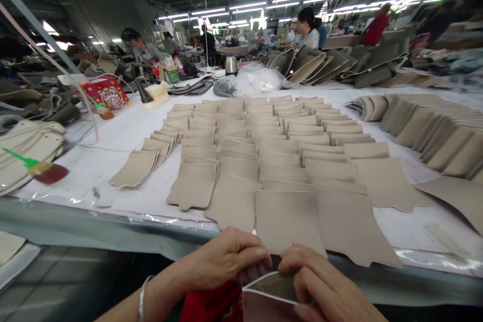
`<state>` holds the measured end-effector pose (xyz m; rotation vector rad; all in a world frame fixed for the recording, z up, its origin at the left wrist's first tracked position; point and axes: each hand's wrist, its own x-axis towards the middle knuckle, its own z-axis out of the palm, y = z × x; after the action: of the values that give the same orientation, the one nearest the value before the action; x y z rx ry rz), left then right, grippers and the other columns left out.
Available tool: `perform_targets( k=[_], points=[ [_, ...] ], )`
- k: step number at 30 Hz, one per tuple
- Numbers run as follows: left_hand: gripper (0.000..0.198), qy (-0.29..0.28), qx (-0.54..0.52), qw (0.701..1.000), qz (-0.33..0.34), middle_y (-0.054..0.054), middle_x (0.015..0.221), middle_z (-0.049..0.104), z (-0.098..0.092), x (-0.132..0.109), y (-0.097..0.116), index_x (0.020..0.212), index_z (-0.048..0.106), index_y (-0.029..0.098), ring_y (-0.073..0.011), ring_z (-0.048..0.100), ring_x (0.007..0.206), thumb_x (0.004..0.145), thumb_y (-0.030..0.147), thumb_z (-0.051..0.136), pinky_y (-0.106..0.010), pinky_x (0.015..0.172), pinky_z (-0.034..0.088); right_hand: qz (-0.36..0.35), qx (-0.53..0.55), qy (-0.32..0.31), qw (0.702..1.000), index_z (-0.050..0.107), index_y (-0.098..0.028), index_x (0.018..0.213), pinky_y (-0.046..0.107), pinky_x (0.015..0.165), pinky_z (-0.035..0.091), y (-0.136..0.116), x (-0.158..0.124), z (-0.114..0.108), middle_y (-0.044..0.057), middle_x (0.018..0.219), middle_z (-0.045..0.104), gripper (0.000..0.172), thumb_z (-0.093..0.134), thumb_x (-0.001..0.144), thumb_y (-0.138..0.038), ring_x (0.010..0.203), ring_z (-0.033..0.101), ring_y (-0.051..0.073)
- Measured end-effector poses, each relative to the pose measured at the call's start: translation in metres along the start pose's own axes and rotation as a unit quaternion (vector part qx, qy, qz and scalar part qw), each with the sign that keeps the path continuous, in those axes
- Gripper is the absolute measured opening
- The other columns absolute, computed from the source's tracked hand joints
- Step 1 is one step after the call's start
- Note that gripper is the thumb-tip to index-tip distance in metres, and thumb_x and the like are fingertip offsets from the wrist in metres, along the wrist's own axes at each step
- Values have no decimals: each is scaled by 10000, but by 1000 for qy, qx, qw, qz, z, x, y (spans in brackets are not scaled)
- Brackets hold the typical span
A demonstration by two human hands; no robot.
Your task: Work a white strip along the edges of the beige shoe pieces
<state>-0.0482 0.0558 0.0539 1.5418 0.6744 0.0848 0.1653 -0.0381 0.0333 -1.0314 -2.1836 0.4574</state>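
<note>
Near the bottom of the view, a beige leather piece (pixel 260 308) with pale cut edges is bent so that its two layers gape at the top. My right hand (pixel 320 282) is closed around its right side, thumb outside and fingers over the edge. My left hand (pixel 236 256), with a silver bracelet at the wrist, has its fingers curled together at the upper left corner; the fingertips are partly hidden. Just beyond my hands, rows of overlapping beige leather panels (pixel 287 216) lie on the white-covered table (pixel 143 206).
Green-tipped glue bottles (pixel 47 172) lie at left, near a red box (pixel 109 94). More stacked panels (pixel 426 126) fan out at right. A clear plastic bag (pixel 260 80) and a kettle (pixel 231 65) stand behind. Several people work farther back.
</note>
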Motion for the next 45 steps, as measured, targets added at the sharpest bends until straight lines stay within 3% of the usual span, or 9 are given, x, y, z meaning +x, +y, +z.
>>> perform_targets(
  k=[3, 6, 10, 16, 22, 27, 30, 36, 45],
  points=[
    [222, 45, 102, 994, 4, -2, 873, 654, 5, -18, 1, 1001, 708, 169, -130, 560, 777, 891, 272, 544, -193, 705, 399, 71, -5, -33, 997, 442, -249, 861, 283, 806, 539, 2, -8, 6, 43, 989, 640, 180, 423, 930, -84, 885, 637, 183],
    [177, 68, 170, 983, -13, 10, 854, 667, 12, -26, -6, 946, 717, 183, -136, 576, 777, 786, 169, 645, -186, 685, 373, 100, -23, -33, 994, 457, -251, 879, 314, 821, 516, 2, -9, 8, 31, 979, 643, 212, 405, 926, -51, 900, 626, 193],
    [199, 104, 153, 983, 16, 3, 799, 653, 15, -22, -14, 906, 719, 173, -134, 582, 749, 887, 200, 523, -187, 684, 376, 98, -40, -35, 994, 457, -246, 911, 329, 795, 473, 2, 1, 5, 10, 899, 621, 202, 378, 962, -67, 839, 604, 195],
    [196, 80, 146, 986, -7, 53, 615, 498, 9, -17, -2, 698, 615, 168, -87, 479, 587, 868, 187, 519, -182, 570, 306, 100, -54, -51, 992, 454, -237, 904, 310, 730, 417, 4, 4, 5, -8, 855, 594, 203, 361, 992, -79, 776, 572, 186],
    [203, 38, 122, 992, -3, 52, 608, 404, 19, -18, -14, 696, 633, 167, -93, 460, 625, 834, 135, 488, -178, 590, 291, 131, -54, -66, 988, 444, -225, 930, 322, 731, 424, 3, -16, 22, 17, 914, 598, 203, 355, 973, -48, 802, 566, 198],
    [250, 22, 159, 987, -5, 45, 690, 541, 23, -18, -13, 829, 721, 197, -116, 537, 716, 864, 106, 490, -185, 646, 322, 115, -79, -110, 984, 451, -217, 914, 339, 734, 426, 0, -18, 19, 34, 893, 599, 225, 346, 964, -25, 812, 571, 213],
    [172, 36, 230, 972, 36, 35, 762, 631, 28, -14, -13, 795, 719, 199, -126, 548, 777, 874, 122, 588, -201, 720, 335, 108, -90, -107, 984, 447, -220, 877, 343, 724, 429, -1, -18, 19, 39, 862, 593, 224, 354, 965, -36, 793, 565, 222],
    [132, 83, 212, 972, 61, 52, 682, 588, 39, -5, -22, 739, 704, 174, -94, 546, 738, 841, 97, 671, -179, 674, 338, 122, -62, -111, 984, 442, -221, 863, 350, 740, 443, -7, -16, 14, 51, 885, 598, 228, 351, 959, -35, 818, 560, 228],
    [78, 77, 243, 963, 90, 22, 730, 627, 47, 4, -21, 786, 700, 164, -125, 577, 744, 815, 95, 677, -199, 649, 349, 154, -17, -121, 981, 475, -212, 836, 348, 767, 468, -12, -16, 7, 66, 883, 597, 230, 369, 948, -42, 848, 561, 227]
  ],
)
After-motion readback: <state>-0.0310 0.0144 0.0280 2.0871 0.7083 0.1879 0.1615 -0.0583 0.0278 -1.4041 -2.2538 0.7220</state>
